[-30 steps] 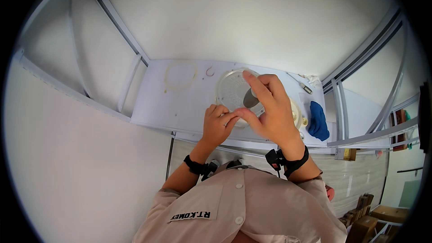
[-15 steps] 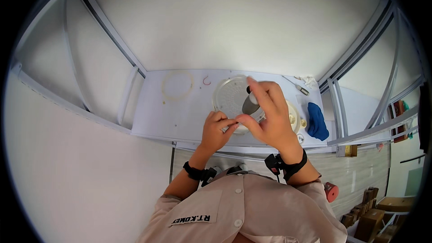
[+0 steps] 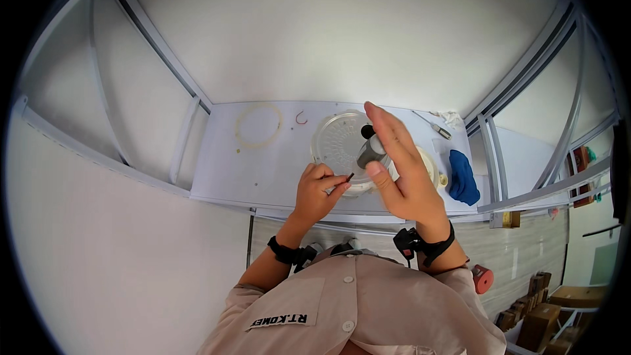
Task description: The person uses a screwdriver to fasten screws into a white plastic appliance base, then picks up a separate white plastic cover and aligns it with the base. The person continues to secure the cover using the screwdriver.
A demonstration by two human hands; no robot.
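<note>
White tabletop (image 3: pixel 217 164) below, left fingers (image 3: pixel 335 180) pinch a dark stub (image 3: pixel 350 177); whether right fingers (image 3: pixel 396 134) grip is unclear.

The head view comes from the left of two fisheye cameras worn on the person's head, above the near side of the white table (image 3: pixel 220 174), looking steeply down and across it toward the pale wall (image 3: pixel 355 33) behind. It is near enough that the left hand (image 3: pixel 318 190) and right hand (image 3: pixel 409 181) stand large between lens and table, yet wide enough to take in the wearer's shirt (image 3: pixel 381 296) before the table and the frame posts (image 3: pixel 161 38) flanking it, bending toward the view's dark rounded border.
</note>
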